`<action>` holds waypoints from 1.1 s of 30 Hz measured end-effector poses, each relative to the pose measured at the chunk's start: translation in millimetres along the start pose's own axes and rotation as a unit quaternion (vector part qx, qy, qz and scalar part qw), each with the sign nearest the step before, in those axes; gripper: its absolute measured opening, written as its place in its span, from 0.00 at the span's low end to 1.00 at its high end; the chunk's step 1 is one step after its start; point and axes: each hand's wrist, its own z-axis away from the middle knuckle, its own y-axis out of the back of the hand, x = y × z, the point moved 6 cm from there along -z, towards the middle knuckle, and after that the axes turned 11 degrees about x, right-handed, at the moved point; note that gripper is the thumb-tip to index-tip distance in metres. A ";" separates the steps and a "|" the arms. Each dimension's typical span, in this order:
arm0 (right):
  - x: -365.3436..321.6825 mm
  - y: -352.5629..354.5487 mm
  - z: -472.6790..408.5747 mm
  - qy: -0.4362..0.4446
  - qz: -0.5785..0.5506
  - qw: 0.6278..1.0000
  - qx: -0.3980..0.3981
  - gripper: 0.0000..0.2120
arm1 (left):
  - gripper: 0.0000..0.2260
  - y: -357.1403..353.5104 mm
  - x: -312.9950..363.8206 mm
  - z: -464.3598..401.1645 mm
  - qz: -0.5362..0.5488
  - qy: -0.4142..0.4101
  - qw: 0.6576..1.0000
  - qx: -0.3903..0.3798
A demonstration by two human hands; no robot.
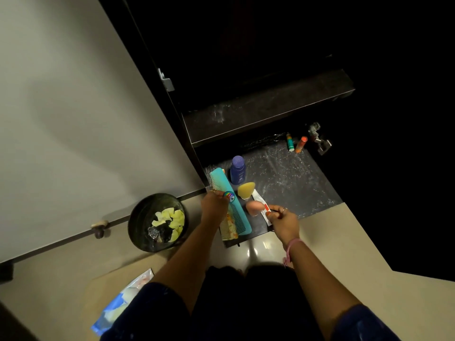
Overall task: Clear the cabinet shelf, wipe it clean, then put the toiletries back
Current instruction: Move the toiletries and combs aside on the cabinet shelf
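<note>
We reach both bare arms forward and down, our left hand (214, 201) curled into a closed fist, our right hand (283, 219) pinching with fingertips, a pink band on that wrist.

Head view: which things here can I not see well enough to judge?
- Cabinet upper part: too dark.
- Purple bottle label: too small.
- Packet on floor: partly behind left arm.
- Tube: partly under right hand.
- Left hand: grip on small item unclear.
</note>
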 end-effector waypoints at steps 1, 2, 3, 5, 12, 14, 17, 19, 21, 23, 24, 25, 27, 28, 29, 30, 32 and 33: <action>-1.2 0.0 0.5 0.009 0.004 1.000 -0.001 0.10 | 0.15 -1.7 -0.6 -1.6 -0.007 0.000 1.000 -0.006; -1.5 -0.1 0.7 0.020 0.014 1.000 -0.001 0.10 | 0.14 -1.4 -1.5 -2.6 -0.013 0.001 1.000 0.000; -1.5 -0.4 0.8 0.031 0.028 0.999 -0.001 0.10 | 0.14 -1.1 -0.9 -3.7 -0.018 0.004 1.000 0.005; -0.3 -0.3 0.7 0.049 0.048 0.998 0.004 0.11 | 0.14 -3.8 -1.0 -5.1 -0.023 0.007 1.000 0.000; -1.3 -6.7 2.2 0.098 0.119 0.988 0.009 0.13 | 0.12 -7.2 -8.7 -11.9 0.010 0.023 1.000 0.007; -1.7 -7.9 3.2 0.105 0.128 0.986 0.012 0.13 | 0.12 -7.6 -10.2 -11.7 0.020 0.021 1.000 0.013; -5.2 -7.0 4.6 0.112 0.145 0.983 0.012 0.15 | 0.12 -9.6 -11.8 -10.6 0.033 0.017 0.999 0.019; -7.6 -5.8 4.7 0.111 0.141 0.984 0.012 0.15 | 0.13 -8.7 -10.2 -8.6 0.010 0.006 1.000 0.022; -9.1 -4.2 3.7 0.109 0.129 0.986 0.009 0.14 | 0.14 -9.3 -12.1 -9.5 -0.003 0.011 1.000 0.026; -10.5 -1.9 2.1 0.113 0.114 0.987 0.004 0.13 | 0.14 -9.2 -13.7 -8.6 0.005 0.023 0.999 0.026; -11.8 0.5 0.4 0.117 0.107 0.987 0.005 0.12 | 0.14 -8.3 -12.9 -6.6 0.004 0.028 0.999 0.024; -12.3 4.5 -2.5 0.114 0.098 0.989 0.010 0.12 | 0.13 -8.2 -12.7 -6.7 -0.001 0.020 0.999 0.027; -13.6 15.0 -12.6 0.090 0.069 0.993 0.032 0.12 | 0.12 -4.9 -9.4 -6.4 0.001 0.001 0.999 0.041; -14.8 21.4 -19.4 0.077 0.054 0.995 0.044 0.12 | 0.11 -2.0 -5.9 -4.3 0.013 -0.005 0.999 0.051; -18.5 28.5 -25.1 0.066 0.038 0.995 0.057 0.12 | 0.12 0.5 -2.3 -3.5 0.028 -0.016 0.997 0.069; -23.8 35.9 -31.3 0.061 0.023 0.995 0.069 0.13 | 0.13 4.4 3.0 -0.7 0.048 -0.024 0.995 0.086; -38.0 49.9 -42.3 0.058 0.004 0.994 0.091 0.14 | 0.14 12.1 20.9 8.3 0.096 -0.056 0.986 0.122; -45.1 56.4 -48.7 0.057 -0.003 0.993 0.101 0.15 | 0.12 13.8 35.8 14.2 0.108 -0.095 0.981 0.130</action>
